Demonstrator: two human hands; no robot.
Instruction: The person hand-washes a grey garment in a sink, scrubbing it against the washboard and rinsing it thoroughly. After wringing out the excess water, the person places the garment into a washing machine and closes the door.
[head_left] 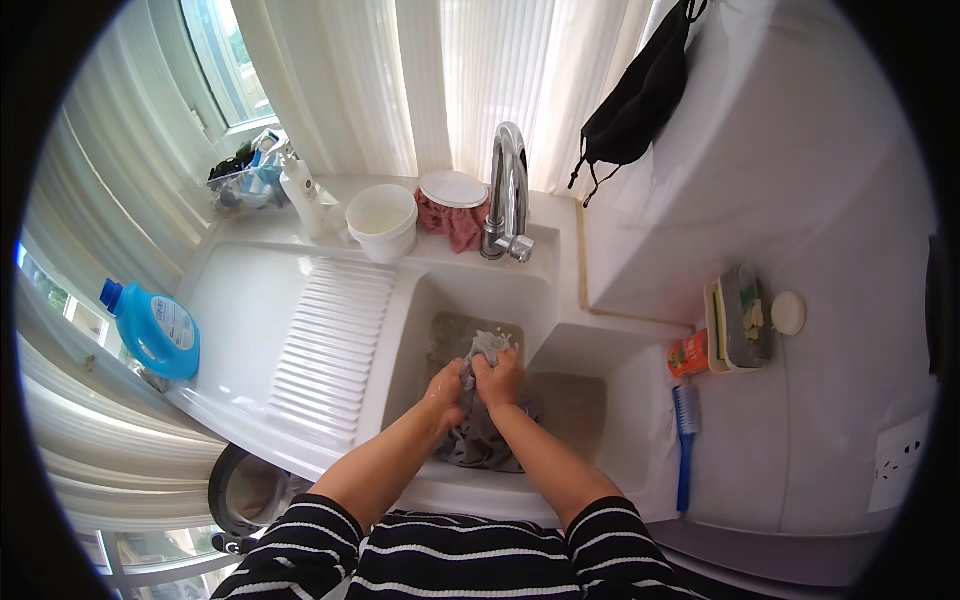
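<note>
A wet grey cloth (pixel 478 440) lies bunched in the white sink basin (pixel 440 300), which holds murky water. Both my hands are down in the basin, pressed together on the cloth. My left hand (pixel 446 388) clutches a fold of it. My right hand (pixel 499 379) grips the soapy upper end, where white suds (pixel 491 343) show above my fingers. My forearms reach in from the lower edge, with striped black and white sleeves at the elbows.
A chrome tap (pixel 508 190) rises behind the basin. A ribbed washboard slope (pixel 330 345) lies to the left, a blue detergent bottle (pixel 152 328) beyond it. A white tub (pixel 381 220), a lid and a pink rag stand at the back. A blue brush (pixel 685 440) lies on the right.
</note>
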